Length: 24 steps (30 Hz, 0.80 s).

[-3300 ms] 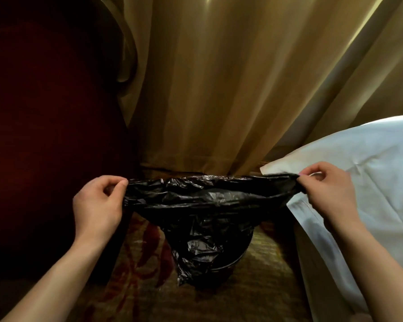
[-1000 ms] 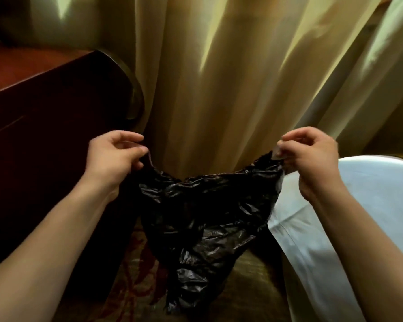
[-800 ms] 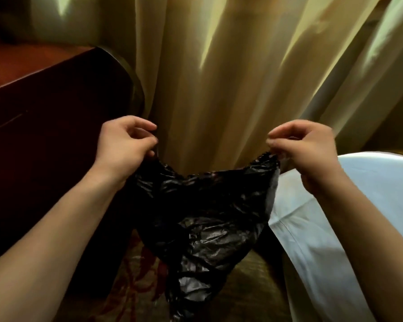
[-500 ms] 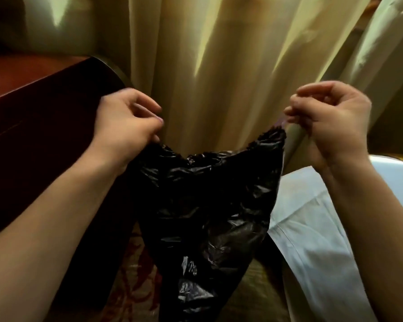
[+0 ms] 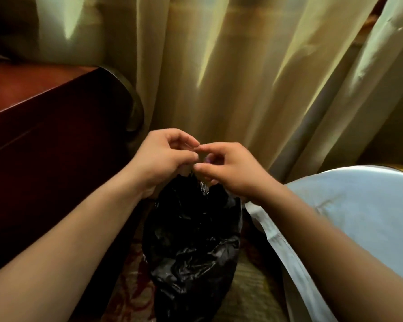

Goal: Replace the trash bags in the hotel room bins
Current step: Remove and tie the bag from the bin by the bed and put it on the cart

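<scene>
A crumpled black trash bag (image 5: 191, 247) hangs in the air in front of me, its mouth gathered to a bunch at the top. My left hand (image 5: 163, 156) grips the left side of that bunch with curled fingers. My right hand (image 5: 228, 168) pinches the right side, thumb and forefinger meeting next to the left hand's fingertips. The two hands touch above the bag. The bag's lower end reaches the bottom edge of the view. The bin is hidden behind the bag.
A dark red wooden cabinet (image 5: 40, 126) stands close on the left. Beige curtains (image 5: 230, 73) hang straight ahead. The corner of a bed with white linen (image 5: 349, 217) lies on the right. Patterned carpet (image 5: 249, 289) shows in the narrow gap below.
My hands lifted the bag by its two top corners, then came together in the middle, so the spread mouth is now bunched shut between them.
</scene>
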Each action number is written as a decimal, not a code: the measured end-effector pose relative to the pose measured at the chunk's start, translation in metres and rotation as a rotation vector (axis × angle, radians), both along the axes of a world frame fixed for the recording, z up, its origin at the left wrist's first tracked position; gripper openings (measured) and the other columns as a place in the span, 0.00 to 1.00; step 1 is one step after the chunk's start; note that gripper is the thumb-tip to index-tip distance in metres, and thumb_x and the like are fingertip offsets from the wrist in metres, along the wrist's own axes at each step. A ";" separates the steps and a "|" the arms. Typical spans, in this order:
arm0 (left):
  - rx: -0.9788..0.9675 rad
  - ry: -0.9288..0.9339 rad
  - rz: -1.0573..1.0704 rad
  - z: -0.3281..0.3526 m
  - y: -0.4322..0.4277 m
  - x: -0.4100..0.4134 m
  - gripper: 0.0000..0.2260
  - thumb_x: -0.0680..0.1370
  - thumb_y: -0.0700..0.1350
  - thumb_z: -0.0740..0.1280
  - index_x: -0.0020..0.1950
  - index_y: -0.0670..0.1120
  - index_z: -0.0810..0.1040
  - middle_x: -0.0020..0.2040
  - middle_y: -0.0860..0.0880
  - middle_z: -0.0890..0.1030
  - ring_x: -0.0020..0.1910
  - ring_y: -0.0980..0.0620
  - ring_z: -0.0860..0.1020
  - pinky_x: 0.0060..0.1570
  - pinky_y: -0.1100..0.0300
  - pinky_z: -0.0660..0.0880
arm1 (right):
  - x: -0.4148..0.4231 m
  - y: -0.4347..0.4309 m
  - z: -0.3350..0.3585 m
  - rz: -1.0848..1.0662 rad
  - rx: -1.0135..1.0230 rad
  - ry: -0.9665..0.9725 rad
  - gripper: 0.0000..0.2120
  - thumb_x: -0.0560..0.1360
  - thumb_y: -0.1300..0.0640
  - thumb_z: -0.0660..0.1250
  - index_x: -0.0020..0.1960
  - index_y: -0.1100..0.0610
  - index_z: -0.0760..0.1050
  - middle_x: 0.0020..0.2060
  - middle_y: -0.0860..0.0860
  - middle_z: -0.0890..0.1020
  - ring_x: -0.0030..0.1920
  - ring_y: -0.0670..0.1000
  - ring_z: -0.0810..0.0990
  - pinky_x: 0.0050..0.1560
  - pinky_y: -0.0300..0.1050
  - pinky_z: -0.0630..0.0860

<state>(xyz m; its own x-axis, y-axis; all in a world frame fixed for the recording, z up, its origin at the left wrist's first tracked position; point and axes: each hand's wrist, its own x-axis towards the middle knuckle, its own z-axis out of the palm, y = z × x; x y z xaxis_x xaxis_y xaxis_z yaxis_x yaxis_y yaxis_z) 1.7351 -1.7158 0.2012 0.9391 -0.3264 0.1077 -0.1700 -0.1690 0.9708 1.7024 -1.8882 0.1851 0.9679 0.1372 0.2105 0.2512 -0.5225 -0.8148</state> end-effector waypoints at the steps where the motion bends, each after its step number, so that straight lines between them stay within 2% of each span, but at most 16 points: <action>1: 0.004 -0.021 -0.025 -0.002 0.000 -0.001 0.08 0.73 0.31 0.72 0.49 0.40 0.82 0.39 0.42 0.82 0.39 0.42 0.82 0.46 0.46 0.80 | 0.003 0.005 -0.001 0.021 -0.044 -0.010 0.08 0.75 0.53 0.72 0.54 0.48 0.83 0.32 0.51 0.80 0.34 0.57 0.81 0.42 0.61 0.81; 3: -0.029 -0.082 0.001 -0.008 0.004 0.001 0.09 0.72 0.32 0.73 0.50 0.43 0.82 0.39 0.45 0.82 0.39 0.46 0.82 0.44 0.49 0.79 | 0.009 0.008 -0.002 -0.010 -0.038 -0.013 0.04 0.75 0.52 0.73 0.48 0.50 0.85 0.30 0.48 0.82 0.32 0.51 0.81 0.41 0.60 0.81; 6: -0.139 -0.099 0.069 -0.022 0.012 0.001 0.12 0.72 0.32 0.73 0.53 0.44 0.80 0.40 0.45 0.82 0.40 0.47 0.80 0.43 0.53 0.77 | 0.012 0.008 -0.001 -0.052 -0.003 0.013 0.04 0.74 0.54 0.75 0.41 0.54 0.84 0.29 0.51 0.83 0.30 0.51 0.81 0.38 0.55 0.83; 8: -0.163 -0.070 0.035 -0.041 0.014 -0.004 0.13 0.72 0.31 0.73 0.54 0.43 0.79 0.41 0.46 0.82 0.42 0.49 0.80 0.47 0.56 0.77 | 0.010 0.011 0.000 -0.063 0.067 0.015 0.05 0.74 0.59 0.74 0.40 0.58 0.82 0.28 0.53 0.82 0.29 0.51 0.80 0.33 0.49 0.79; 11: 0.027 -0.127 -0.016 -0.079 0.017 -0.008 0.09 0.72 0.36 0.74 0.46 0.49 0.82 0.40 0.53 0.83 0.42 0.59 0.79 0.49 0.61 0.74 | 0.013 0.007 0.008 -0.186 0.215 -0.054 0.05 0.74 0.64 0.71 0.39 0.61 0.81 0.28 0.56 0.80 0.29 0.50 0.78 0.31 0.45 0.76; 13: 0.200 -0.156 0.019 -0.098 0.020 -0.010 0.08 0.73 0.38 0.74 0.42 0.52 0.82 0.39 0.54 0.84 0.41 0.62 0.80 0.49 0.60 0.74 | 0.018 -0.004 0.014 -0.292 0.345 -0.107 0.06 0.74 0.66 0.70 0.38 0.60 0.81 0.25 0.52 0.79 0.27 0.49 0.77 0.30 0.44 0.75; 14: 0.230 -0.148 0.039 -0.101 0.021 -0.011 0.08 0.73 0.38 0.75 0.42 0.52 0.83 0.40 0.53 0.85 0.42 0.60 0.81 0.50 0.58 0.76 | 0.019 -0.009 0.016 -0.322 0.394 -0.117 0.06 0.74 0.66 0.70 0.39 0.61 0.81 0.25 0.51 0.78 0.26 0.48 0.76 0.28 0.43 0.74; 16: 0.165 -0.166 0.065 -0.095 0.020 -0.013 0.08 0.71 0.43 0.77 0.48 0.51 0.83 0.43 0.51 0.85 0.46 0.56 0.82 0.53 0.53 0.78 | 0.016 -0.010 0.015 -0.307 0.394 -0.081 0.05 0.75 0.66 0.69 0.41 0.63 0.81 0.25 0.50 0.78 0.25 0.48 0.77 0.27 0.41 0.74; 18: 0.130 -0.271 0.100 -0.081 0.013 -0.011 0.17 0.69 0.53 0.75 0.57 0.54 0.80 0.51 0.53 0.82 0.54 0.56 0.79 0.56 0.57 0.74 | 0.009 -0.003 0.012 -0.220 0.314 -0.019 0.04 0.76 0.65 0.70 0.42 0.65 0.81 0.27 0.55 0.80 0.26 0.48 0.78 0.27 0.40 0.74; 20: 0.206 -0.371 0.054 -0.068 0.004 -0.008 0.25 0.71 0.59 0.69 0.65 0.53 0.76 0.59 0.53 0.77 0.61 0.57 0.74 0.61 0.60 0.70 | 0.004 0.004 0.012 -0.141 0.258 0.009 0.04 0.75 0.65 0.70 0.42 0.65 0.81 0.31 0.62 0.82 0.28 0.50 0.80 0.29 0.41 0.75; 22: 0.110 -0.267 -0.095 -0.057 -0.005 -0.008 0.19 0.76 0.53 0.69 0.65 0.49 0.77 0.59 0.51 0.81 0.60 0.56 0.78 0.60 0.59 0.73 | 0.003 0.005 0.017 -0.104 0.253 -0.014 0.03 0.75 0.65 0.71 0.43 0.65 0.82 0.34 0.62 0.84 0.30 0.50 0.81 0.31 0.42 0.77; 24: -0.022 -0.193 -0.107 -0.052 -0.008 -0.007 0.08 0.79 0.42 0.68 0.57 0.44 0.83 0.48 0.47 0.85 0.48 0.54 0.82 0.52 0.56 0.79 | 0.001 0.002 0.021 -0.096 0.249 -0.036 0.02 0.74 0.65 0.73 0.44 0.64 0.83 0.32 0.58 0.84 0.31 0.50 0.81 0.33 0.43 0.77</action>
